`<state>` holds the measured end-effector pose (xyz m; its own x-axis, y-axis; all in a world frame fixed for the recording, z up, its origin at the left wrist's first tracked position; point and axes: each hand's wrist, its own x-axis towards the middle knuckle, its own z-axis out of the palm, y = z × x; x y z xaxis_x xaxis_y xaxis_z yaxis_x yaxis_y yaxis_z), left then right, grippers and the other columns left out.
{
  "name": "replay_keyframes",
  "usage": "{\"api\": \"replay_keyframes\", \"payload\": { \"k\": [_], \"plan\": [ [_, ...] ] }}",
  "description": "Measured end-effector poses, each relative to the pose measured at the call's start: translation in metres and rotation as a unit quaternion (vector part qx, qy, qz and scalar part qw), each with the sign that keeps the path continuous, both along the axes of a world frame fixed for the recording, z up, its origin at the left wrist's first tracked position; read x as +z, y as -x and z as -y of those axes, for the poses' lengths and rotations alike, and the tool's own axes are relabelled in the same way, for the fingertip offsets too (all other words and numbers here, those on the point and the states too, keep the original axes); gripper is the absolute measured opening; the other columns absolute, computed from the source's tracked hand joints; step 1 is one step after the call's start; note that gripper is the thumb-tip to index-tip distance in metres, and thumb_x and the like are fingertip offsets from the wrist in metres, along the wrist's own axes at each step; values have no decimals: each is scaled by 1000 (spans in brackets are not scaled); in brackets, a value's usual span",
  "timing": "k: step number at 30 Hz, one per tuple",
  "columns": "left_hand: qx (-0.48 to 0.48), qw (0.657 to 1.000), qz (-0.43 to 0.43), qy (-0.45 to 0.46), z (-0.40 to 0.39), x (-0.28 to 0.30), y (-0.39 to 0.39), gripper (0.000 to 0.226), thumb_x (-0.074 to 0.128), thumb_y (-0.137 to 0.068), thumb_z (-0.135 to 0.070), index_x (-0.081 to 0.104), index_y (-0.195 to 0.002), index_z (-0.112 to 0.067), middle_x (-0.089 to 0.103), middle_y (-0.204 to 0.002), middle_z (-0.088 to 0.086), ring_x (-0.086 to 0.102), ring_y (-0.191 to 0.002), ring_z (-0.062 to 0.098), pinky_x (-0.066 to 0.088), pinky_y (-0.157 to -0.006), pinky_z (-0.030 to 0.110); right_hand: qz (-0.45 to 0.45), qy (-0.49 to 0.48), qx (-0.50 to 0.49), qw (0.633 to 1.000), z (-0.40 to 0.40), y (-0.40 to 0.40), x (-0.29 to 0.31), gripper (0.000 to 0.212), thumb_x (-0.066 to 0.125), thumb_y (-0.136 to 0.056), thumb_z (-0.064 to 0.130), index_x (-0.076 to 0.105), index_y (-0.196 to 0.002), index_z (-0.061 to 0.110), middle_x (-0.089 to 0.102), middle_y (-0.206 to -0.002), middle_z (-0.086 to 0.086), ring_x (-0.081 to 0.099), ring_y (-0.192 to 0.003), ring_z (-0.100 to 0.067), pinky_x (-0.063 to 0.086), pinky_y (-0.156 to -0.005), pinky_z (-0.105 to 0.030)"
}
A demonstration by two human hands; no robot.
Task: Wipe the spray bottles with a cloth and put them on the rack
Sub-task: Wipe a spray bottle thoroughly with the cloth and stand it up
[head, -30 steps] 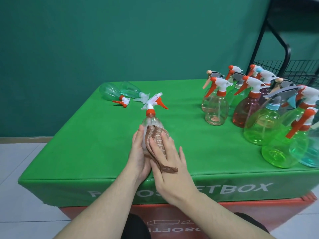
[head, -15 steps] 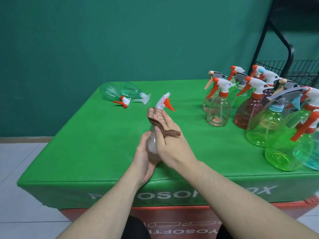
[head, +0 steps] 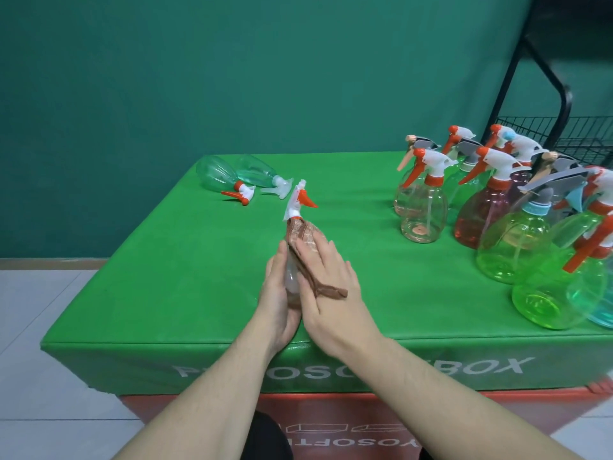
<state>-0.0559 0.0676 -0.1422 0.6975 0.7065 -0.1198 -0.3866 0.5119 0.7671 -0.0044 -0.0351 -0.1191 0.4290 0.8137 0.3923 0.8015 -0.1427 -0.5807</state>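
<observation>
While the left hand (head: 278, 293) cups a clear spray bottle (head: 292, 277) at its base, the right hand (head: 326, 283) presses a brown cloth (head: 303, 240) flat-fingered against the bottle's shoulder, having slid back down from the neck half a second ago. Wiping continues; the rack (head: 564, 137), far right beyond both hands, awaits. More bottles (head: 497, 207) stand right of the hands.

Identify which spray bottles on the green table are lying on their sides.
The two pale green-tinted bottles at the table's far left lie flat, nozzles pointing right. The cluster on the right stands upright, and the clear bottle is held between the hands.
</observation>
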Motion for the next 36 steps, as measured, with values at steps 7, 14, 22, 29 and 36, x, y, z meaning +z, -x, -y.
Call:
{"api": "replay_keyframes", "payload": {
  "k": [7, 14, 22, 29, 36],
  "plan": [
    [35, 999, 1, 10, 1, 2, 1, 88, 78, -81, -51, 36, -148, -12, 60, -139, 29, 58, -129, 46, 42, -113, 62, 31, 14, 23, 999, 25, 10, -20, 62, 20, -100, 46, 7, -161, 42, -12, -169, 15, -17, -155, -11, 0, -126, -54],
    [46, 999, -1, 8, 3, 6, 4, 84, 78, -80, -48, 42, -143, -7, 57, -138, 33, 60, -124, 46, 44, -110, 64, 39, -21, 32, 998, 33, 13, -27, 59, 26, -103, 42, 13, -161, 40, -11, -168, 16, -14, -156, -13, 4, -126, -54],
    [-38, 999, -27, -26, 9, 10, 6, 51, 42, -105, -40, 64, -133, -3, 70, -130, 18, 66, -122, 29, 50, -106, 41, 48, -45, -1, 998, 12, 2, -11, 60, 26, -101, 43, 30, -159, 30, 6, -170, -2, -7, -157, -22, 7, -127, -50],
    [-45, 999, -16, -12, 9, 14, 8, 42, 36, -109, -36, 72, -119, -17, 76, -119, 6, 74, -104, 18, 51, -99, 38, -33, -13, -6, 999, -17, -14, 27, 57, 34, -101, 45, 37, -156, 29, 18, -168, 1, 14, -154, -16, 8, -125, -25],
    [-25, 999, -8, 38, 5, 12, 9, 46, 35, -109, -42, 72, -120, -17, 74, -123, 11, 67, -117, 27, 46, -107, 45, -79, -10, -29, 996, -38, -19, 28, 54, 40, -105, 37, 31, -158, 29, 28, -164, 8, 29, -143, -11, 12, -106, -6]
  ]
}}
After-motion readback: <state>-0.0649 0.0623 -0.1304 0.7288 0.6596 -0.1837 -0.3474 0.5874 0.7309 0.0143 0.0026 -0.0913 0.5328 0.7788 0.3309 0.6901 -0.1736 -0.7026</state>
